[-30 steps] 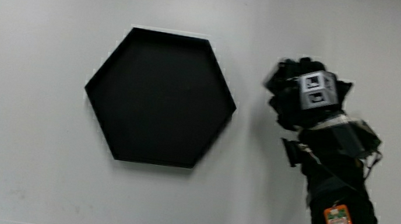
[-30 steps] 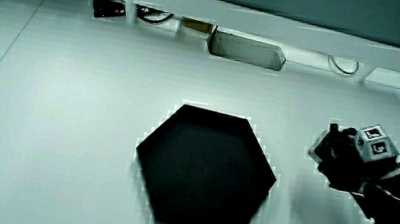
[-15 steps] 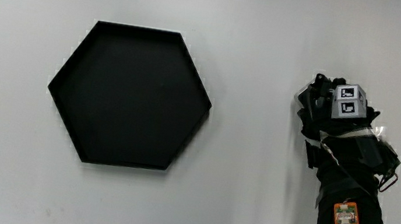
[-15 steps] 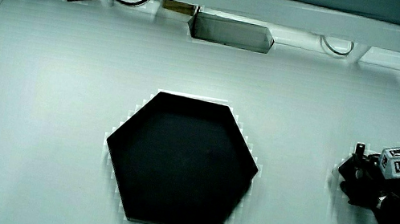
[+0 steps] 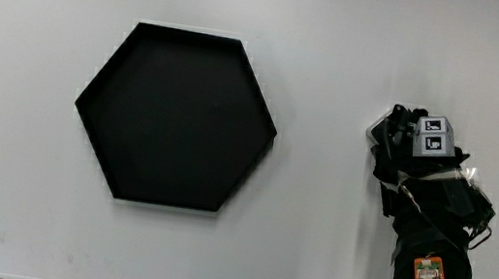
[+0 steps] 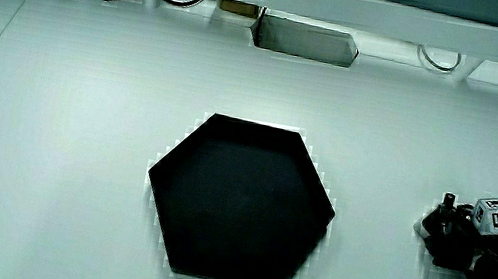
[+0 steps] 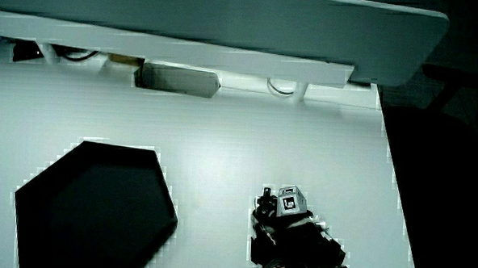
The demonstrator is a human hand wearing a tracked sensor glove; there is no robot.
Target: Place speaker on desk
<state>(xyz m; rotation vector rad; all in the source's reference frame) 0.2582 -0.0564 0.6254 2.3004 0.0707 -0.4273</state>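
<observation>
The gloved hand (image 5: 397, 149) rests low on the white table, beside the black hexagonal tray (image 5: 174, 119) and a hand's width apart from it. Its fingers curl around a small dark object, apparently the speaker (image 5: 384, 131), which mostly merges with the black glove. The patterned cube (image 5: 433, 135) sits on the hand's back. Both side views show the hand (image 6: 448, 234) (image 7: 273, 215) close to the table surface beside the tray (image 6: 239, 199) (image 7: 90, 212). Nothing lies in the tray.
A low white partition (image 6: 323, 0) with a grey box (image 6: 304, 42) in a recess and cables stands farther from the person than the tray. The table's edge (image 7: 391, 205) runs close by the hand. An orange tag (image 5: 426, 274) is on the forearm.
The hand has moved away from the tray's corner, nearer to the person and lower toward the table. Over the last half second it has barely shifted.
</observation>
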